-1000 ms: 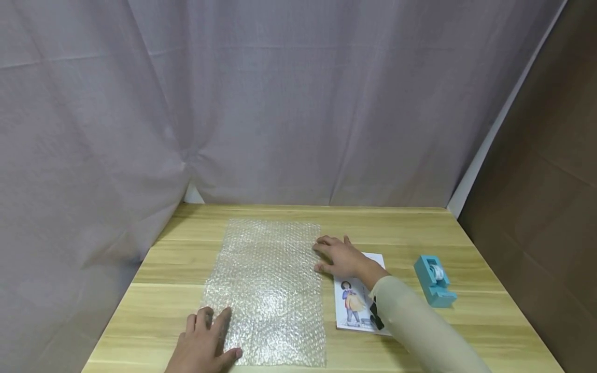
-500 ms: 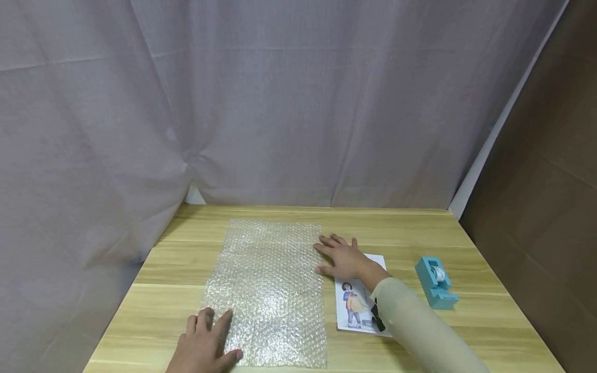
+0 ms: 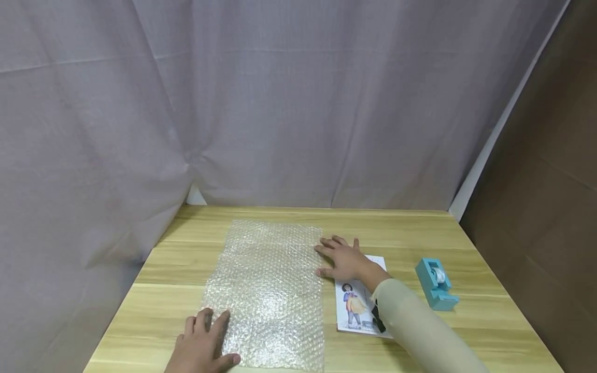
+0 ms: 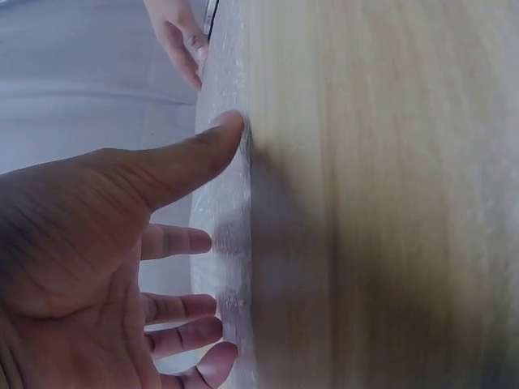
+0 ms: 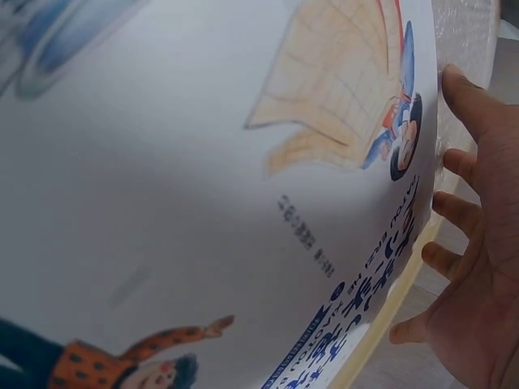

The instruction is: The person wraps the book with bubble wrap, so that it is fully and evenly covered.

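A clear sheet of bubble wrap (image 3: 270,290) lies flat on the wooden table. At its near left corner my left hand (image 3: 198,344) rests with fingers spread, the fingertips on its left edge. My right hand (image 3: 342,261) reaches across to the sheet's far right edge, its fingers spread and touching there. Beneath the right wrist and sleeve lies a white illustrated book (image 3: 350,305), partly covered by the arm. In the right wrist view the book's printed cover (image 5: 203,178) fills most of the picture. Neither hand grips anything.
A turquoise tape dispenser (image 3: 436,285) with a roll of tape stands at the right of the table (image 3: 489,331). Grey curtain (image 3: 289,103) hangs behind and to the left. Brown cloth (image 3: 545,207) borders the right side.
Both hands keep almost the same place on the bubble wrap. The right hand has shifted very slightly to the right, and the head view has tilted a little.
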`<state>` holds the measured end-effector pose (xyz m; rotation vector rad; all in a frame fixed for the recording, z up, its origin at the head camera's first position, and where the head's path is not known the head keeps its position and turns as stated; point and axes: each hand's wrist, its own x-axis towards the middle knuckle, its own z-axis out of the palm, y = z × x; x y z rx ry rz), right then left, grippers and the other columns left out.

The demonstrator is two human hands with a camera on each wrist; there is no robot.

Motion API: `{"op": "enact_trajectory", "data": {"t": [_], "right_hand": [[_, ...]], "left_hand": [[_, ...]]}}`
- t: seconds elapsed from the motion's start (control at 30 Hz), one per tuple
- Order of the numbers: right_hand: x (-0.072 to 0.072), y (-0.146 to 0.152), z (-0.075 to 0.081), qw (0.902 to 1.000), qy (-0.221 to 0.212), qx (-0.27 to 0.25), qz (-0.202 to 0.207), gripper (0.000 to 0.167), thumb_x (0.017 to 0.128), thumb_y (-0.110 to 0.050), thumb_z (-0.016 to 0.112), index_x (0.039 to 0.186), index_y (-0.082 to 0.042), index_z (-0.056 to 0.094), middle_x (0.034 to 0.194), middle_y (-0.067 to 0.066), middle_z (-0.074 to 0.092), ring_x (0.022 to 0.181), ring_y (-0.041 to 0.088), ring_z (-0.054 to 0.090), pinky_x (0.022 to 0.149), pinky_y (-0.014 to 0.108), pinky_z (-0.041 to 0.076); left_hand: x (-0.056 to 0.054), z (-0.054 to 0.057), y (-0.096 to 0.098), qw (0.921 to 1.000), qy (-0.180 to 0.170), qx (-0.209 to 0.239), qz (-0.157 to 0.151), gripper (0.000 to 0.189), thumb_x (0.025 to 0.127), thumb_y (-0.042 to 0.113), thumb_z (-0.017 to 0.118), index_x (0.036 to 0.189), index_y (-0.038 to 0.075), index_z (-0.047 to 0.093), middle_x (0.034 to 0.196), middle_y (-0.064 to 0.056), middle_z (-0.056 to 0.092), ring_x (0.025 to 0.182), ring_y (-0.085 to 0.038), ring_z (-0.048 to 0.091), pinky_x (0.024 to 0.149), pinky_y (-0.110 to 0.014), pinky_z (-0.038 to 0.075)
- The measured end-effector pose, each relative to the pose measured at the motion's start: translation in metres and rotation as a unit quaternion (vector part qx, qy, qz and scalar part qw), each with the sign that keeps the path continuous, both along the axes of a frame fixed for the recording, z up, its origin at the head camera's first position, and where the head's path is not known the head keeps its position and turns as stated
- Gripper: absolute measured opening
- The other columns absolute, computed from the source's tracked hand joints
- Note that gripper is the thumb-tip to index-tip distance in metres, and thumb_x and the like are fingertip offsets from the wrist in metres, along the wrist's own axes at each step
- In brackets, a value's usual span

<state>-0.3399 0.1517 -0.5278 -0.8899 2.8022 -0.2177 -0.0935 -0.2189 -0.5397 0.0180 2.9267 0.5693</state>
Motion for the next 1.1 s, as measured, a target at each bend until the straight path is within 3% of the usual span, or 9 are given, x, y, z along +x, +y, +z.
{"op": "enact_trajectory", "data": {"t": [0.53,0.77,1.1], "right_hand": [[0.002,0.002,-0.002,0.9999,0.014,0.003,0.006,0.084,0.098,-0.075,0.067,0.167,-0.03,0.049,0.177,0.009,0.041,0.167,0.048,0.027,0.117,0.099,0.013],[0.005,0.001,-0.002,0.9999,0.006,-0.003,0.01,0.086,0.095,-0.075,0.071,0.165,-0.029,0.052,0.183,0.01,0.03,0.169,0.049,0.021,0.119,0.097,0.013],[0.006,0.001,-0.001,0.9999,0.003,-0.004,0.012,0.079,0.097,-0.073,0.067,0.162,-0.031,0.054,0.178,0.011,0.04,0.168,0.046,0.027,0.119,0.097,0.012]], "left_hand": [[-0.001,-0.001,-0.017,0.9987,0.016,-0.047,0.005,0.093,0.086,0.059,0.086,0.16,0.014,0.054,0.163,-0.032,0.048,0.139,-0.054,0.052,0.097,-0.078,0.053],[-0.001,0.005,-0.021,0.9989,-0.006,-0.042,0.017,0.09,0.09,0.058,0.082,0.161,0.012,0.052,0.165,-0.036,0.044,0.142,-0.058,0.049,0.101,-0.081,0.049],[-0.004,0.001,-0.031,0.9987,-0.009,-0.044,0.023,0.077,0.098,0.044,0.08,0.161,0.011,0.051,0.164,-0.039,0.042,0.143,-0.062,0.048,0.104,-0.084,0.046]]}}
